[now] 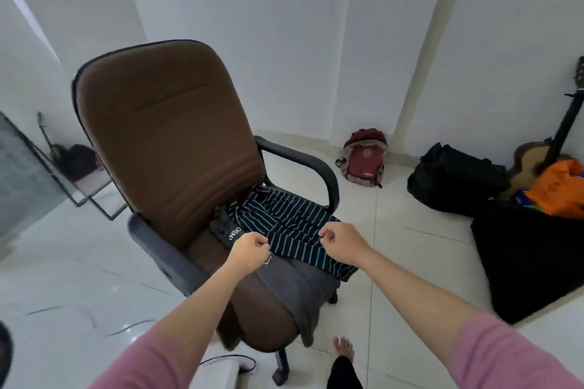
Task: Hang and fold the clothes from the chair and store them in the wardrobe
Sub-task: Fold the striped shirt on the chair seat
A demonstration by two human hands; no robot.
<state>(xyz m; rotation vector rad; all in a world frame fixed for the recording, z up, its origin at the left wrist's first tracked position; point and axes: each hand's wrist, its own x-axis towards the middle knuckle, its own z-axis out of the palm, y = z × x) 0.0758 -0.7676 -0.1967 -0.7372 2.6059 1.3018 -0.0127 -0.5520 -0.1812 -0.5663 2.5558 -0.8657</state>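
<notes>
A brown office chair [164, 123] stands in front of me. On its seat lies a dark garment with teal stripes [294, 224]. My left hand [248, 251] pinches its near left edge, and my right hand [339, 241] pinches the near edge further right. Under the striped garment lies a grey garment [300, 290] that hangs over the seat's front. A black piece with white letters [229, 227] sits bunched by the backrest. No wardrobe is in view.
A red backpack [363, 159] leans on the far wall. A black bag [455, 178], a guitar [550, 151], orange cloth [559, 189] and a black sheet [531, 256] crowd the right floor. A mirror [28, 174] leans at left. My bare foot [343, 349] is by the chair base.
</notes>
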